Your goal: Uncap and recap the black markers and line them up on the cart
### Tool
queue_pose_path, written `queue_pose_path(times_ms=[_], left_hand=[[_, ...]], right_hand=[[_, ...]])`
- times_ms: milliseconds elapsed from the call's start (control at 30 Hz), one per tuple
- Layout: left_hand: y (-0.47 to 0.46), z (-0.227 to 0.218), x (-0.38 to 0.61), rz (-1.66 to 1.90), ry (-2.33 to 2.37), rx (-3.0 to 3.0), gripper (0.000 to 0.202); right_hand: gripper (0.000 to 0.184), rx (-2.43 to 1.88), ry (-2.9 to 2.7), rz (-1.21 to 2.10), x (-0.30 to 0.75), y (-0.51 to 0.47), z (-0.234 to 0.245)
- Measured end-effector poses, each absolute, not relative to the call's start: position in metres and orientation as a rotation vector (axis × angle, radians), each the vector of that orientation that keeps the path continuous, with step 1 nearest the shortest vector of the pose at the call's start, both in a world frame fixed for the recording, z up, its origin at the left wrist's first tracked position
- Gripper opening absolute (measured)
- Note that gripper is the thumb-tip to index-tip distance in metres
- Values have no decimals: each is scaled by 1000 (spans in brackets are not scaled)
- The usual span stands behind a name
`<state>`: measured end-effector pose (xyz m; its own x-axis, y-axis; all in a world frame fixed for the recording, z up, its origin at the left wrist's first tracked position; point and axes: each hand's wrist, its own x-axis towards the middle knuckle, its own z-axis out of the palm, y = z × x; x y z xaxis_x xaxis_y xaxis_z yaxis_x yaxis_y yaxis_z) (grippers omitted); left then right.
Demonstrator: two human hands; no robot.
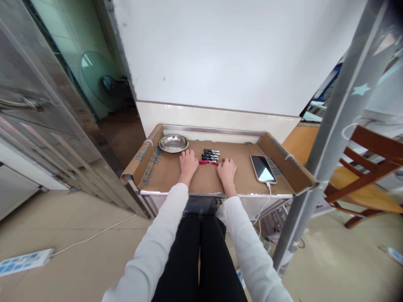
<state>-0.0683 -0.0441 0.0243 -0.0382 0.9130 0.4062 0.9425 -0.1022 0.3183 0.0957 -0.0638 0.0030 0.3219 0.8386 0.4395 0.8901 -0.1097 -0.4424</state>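
Note:
My left hand (188, 164) lies flat, palm down, on the brown cardboard sheet (166, 172) that covers the table, fingers stretched out and holding nothing. My right hand (227, 169) rests flat the same way a little to the right. Between and just beyond the fingertips lies a small row of markers: several black ones (210, 154) and one red marker (208, 162) nearest to me. The red marker's end almost touches my right hand's fingers. A round steel bowl (173, 143) stands left of my left hand.
A smartphone (263, 168) with a white charging cable lies at the right on the cardboard. A white wall backs the table. A steel cabinet stands left, a grey pole (327, 138) and a wooden chair (368, 176) right. A power strip (22, 261) lies on the floor.

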Motion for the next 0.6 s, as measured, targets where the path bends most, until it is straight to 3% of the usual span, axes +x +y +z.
queue_pose_path(times_ms=[267, 600], left_hand=[[-39, 22, -68, -1024, -2084, -2136, 24], [-50, 27, -66, -934, -1481, -2635, 19]], right_hand=[[26, -1949, -1512, -79, 94, -65, 5], [22, -1609, -1558, -63, 97, -74, 19]])
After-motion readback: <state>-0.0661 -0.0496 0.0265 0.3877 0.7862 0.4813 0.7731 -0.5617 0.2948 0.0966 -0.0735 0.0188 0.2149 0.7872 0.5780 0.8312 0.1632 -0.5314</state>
